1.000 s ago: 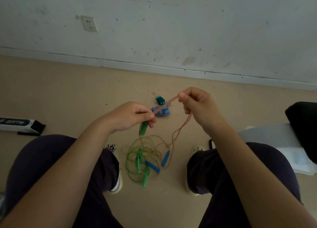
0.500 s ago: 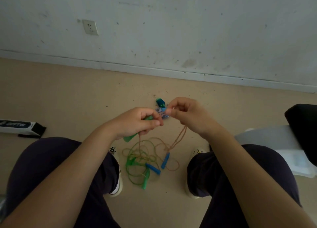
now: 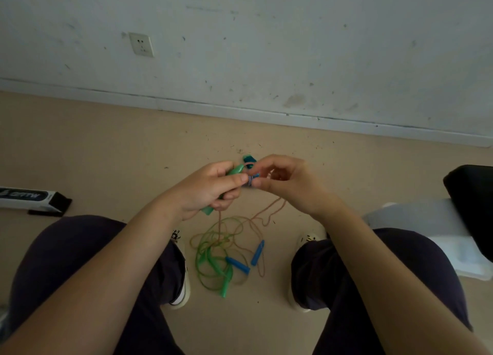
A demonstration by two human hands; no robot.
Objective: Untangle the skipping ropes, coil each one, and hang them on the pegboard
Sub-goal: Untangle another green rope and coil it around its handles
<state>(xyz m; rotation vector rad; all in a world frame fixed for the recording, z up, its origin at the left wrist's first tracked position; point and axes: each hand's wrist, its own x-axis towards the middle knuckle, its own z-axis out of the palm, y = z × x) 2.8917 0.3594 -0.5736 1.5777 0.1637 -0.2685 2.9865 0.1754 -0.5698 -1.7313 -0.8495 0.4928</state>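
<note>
Head view: seated over the floor, you work the tangle between your knees. Your left hand curls its fingers round a green handle, which pokes out above and below the fist. Your right hand pinches the tan cord close against it, the two hands nearly touching over a small blue-and-white bundle. The cord hangs slack from both hands down to the pile.

On the floor, the green rope lies in loose loops crossed by the tan cord, with two blue handles and another green handle among them. These ropes look light, thin and limp; the cords will likely slide and snag on each other, while the stiff plastic handles offer the surest hold. Feed a handle back through a loop rather than tugging the cord.

Your shoes flank the pile closely and could pin a loop. A black-and-white box lies well left; a white tray and a dark object sit right. No pegboard shows.
</note>
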